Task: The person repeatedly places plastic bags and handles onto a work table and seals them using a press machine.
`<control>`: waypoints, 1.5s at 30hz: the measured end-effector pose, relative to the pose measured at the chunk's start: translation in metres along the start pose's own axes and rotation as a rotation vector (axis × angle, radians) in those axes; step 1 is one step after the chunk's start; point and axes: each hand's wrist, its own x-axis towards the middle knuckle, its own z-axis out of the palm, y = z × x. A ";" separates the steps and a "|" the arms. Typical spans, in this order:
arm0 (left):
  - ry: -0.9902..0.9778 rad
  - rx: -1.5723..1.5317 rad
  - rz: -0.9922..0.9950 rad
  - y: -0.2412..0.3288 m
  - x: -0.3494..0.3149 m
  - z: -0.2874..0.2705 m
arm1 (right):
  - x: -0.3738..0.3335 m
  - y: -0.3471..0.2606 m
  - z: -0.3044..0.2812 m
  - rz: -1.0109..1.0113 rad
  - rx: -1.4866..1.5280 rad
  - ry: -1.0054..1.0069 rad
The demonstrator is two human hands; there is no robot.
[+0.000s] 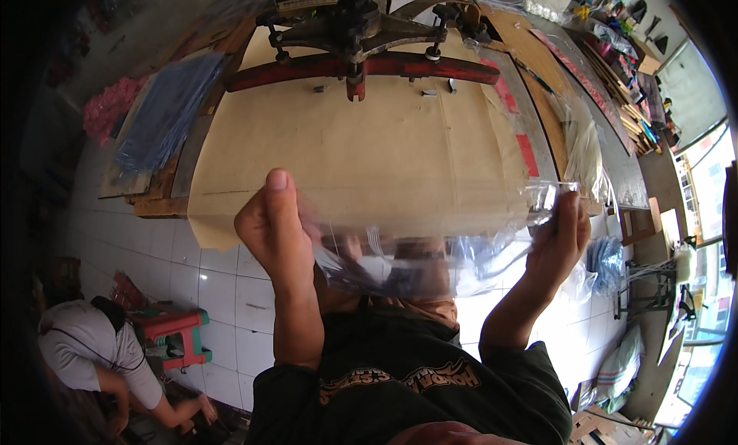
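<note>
A clear plastic sheet (419,264) is stretched between my hands, in front of the table's near edge; part of it is smeared by motion. My left hand (273,222) is closed on its left end, thumb pointing up. At the other end, my right hand (565,233) grips the bunched, shiny plastic. Beyond the sheet, brown paper (346,145) covers the worktable and hangs over its near edge. Above the paper stands a dark metal press head with a red curved bar (300,70). A few small metal pieces (429,93) lie below the bar.
Bluish plastic sheets (165,110) are stacked at the left, beside a pink bundle (111,110). Pale plastic strips (586,149) hang at the table's right. On the lower left, another person (92,345) bends beside a red and green stool (175,333). A blue bundle (606,259) sits right.
</note>
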 end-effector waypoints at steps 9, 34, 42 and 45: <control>-0.062 0.140 -0.206 0.006 0.015 0.015 | 0.010 0.010 0.016 -0.009 -0.258 -0.085; -0.646 -0.151 -0.208 -0.017 0.036 -0.006 | 0.039 0.055 0.000 -0.073 -0.293 0.031; -0.922 0.254 0.004 0.041 0.074 0.032 | 0.085 -0.076 0.085 -0.848 -0.647 -0.821; -0.944 0.284 0.117 0.046 0.082 0.042 | 0.090 -0.103 0.146 -0.773 -0.819 -1.318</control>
